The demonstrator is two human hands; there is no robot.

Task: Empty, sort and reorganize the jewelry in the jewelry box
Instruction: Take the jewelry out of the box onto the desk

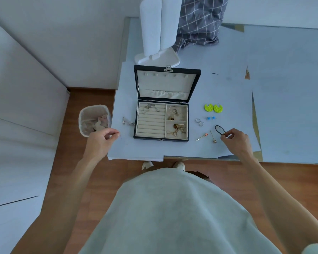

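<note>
Counter [283,88] is covered in pale sheets, its surface showing at the seams. White stand [157,33] with two upright padded panels is set at the counter's far edge. Grey checked cloth [198,21] is bunched just right of the stand. Translucent waste bin [94,120], scraps seen inside, is placed on the wooden floor [81,162] just off the counter's left edge. White cabinet fronts [17,107] are seen left of the bin.

We see the black jewelry box [162,138] open, lid upright, tangled pieces in its cream compartments (right side mostly); green earrings [213,108], silver hoops [199,122] and pins [202,136] lie beside it.
</note>
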